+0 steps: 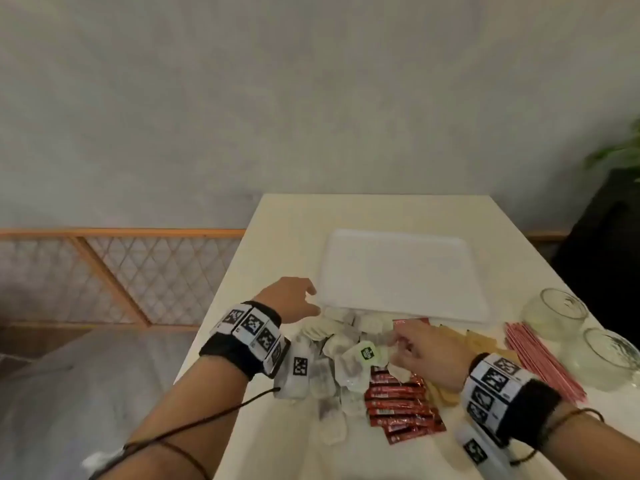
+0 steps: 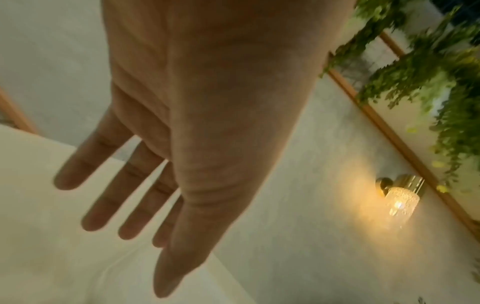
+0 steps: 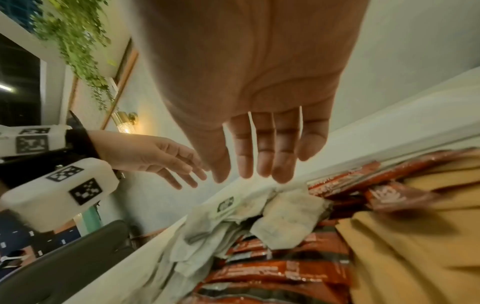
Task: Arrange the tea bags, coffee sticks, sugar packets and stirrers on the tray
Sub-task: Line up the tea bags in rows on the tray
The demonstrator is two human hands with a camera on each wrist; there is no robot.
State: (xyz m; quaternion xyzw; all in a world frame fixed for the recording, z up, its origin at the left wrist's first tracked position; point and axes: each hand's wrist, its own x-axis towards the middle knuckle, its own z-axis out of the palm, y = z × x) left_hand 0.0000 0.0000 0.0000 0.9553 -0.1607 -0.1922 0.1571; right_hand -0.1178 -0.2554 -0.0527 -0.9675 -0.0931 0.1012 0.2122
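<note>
Left hand point(image 2: 207, 123), fingers point(image 2: 103, 207) straight and spread, above the pale table point(image 2: 39, 246); lit wall lamp point(image 2: 400, 203) beyond.

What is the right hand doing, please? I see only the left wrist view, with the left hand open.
Observer: The right hand hovers open above the tea bags, holding nothing.
Operator: Is anything on the tray yet?
Observer: No; the head view shows the tray bare.
Operator: Where are the stirrers?
Observer: The stirrers lie to the right of that hand, beside two glasses.
</note>
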